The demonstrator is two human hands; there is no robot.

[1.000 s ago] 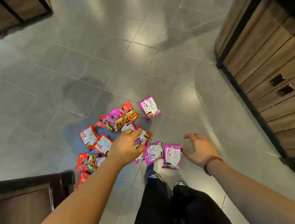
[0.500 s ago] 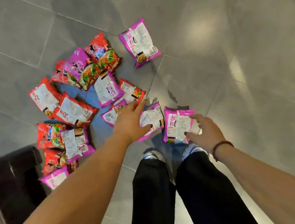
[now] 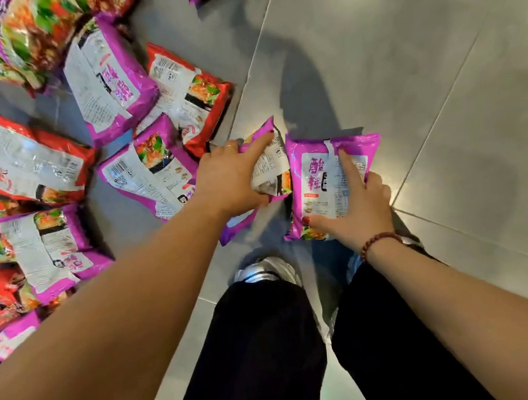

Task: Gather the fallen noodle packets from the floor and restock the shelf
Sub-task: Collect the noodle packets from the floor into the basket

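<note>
Several purple and red noodle packets lie scattered on the grey tiled floor (image 3: pixel 403 52), mostly at the left. My left hand (image 3: pixel 230 177) grips a purple packet (image 3: pixel 270 166) near my feet, fingers curled over its top edge. Beside it, my right hand (image 3: pixel 356 212) holds another purple packet (image 3: pixel 315 174), with the forefinger stretched across its face and the thumb at its lower edge. The two packets touch each other. No shelf is in view.
Loose packets crowd the left: a purple one (image 3: pixel 104 83), a red one (image 3: pixel 20 155), a red one (image 3: pixel 191 93), and a purple one (image 3: pixel 151 173) just left of my left hand. My black trousers and grey shoes (image 3: pixel 267 271) stand below the hands.
The view has dropped much closer to the floor. Both hands have closed on the two purple packets by my feet; before, the right hand only reached toward its packet.
</note>
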